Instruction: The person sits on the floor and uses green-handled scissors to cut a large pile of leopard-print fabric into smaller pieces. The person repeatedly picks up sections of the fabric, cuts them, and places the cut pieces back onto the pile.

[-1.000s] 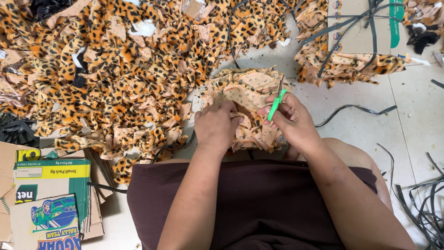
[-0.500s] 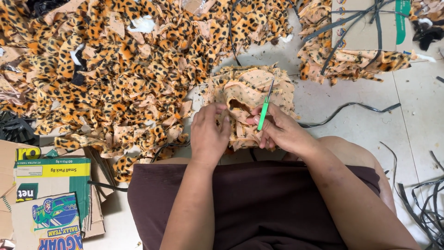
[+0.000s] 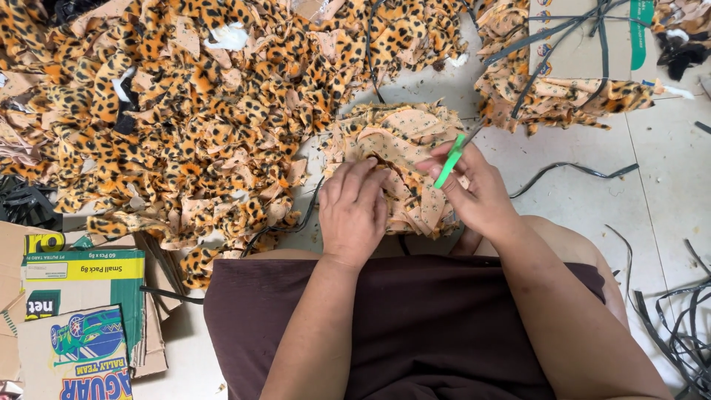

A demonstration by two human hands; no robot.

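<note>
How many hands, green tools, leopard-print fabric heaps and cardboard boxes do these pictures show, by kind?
Hands: 2, left hand and right hand
Green-handled tool: 1, in the right hand's grip
Leopard-print fabric heaps: 3, large heap, small stack under the hands, heap under a box
Cardboard boxes: 2, strapped box, flattened boxes
Total: 8

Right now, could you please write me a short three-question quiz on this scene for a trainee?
1. True or false: the right hand holds a green-handled tool over the stack of leopard-print fabric pieces.
2. Multiple choice: where does the left hand rest? A) on the flattened cardboard boxes; B) on the stack of leopard-print fabric pieces; C) on the black straps.
3. Fill in: the big heap of leopard-print scraps lies to the person's ____.

Key: 1 true; 2 B; 3 left.
</note>
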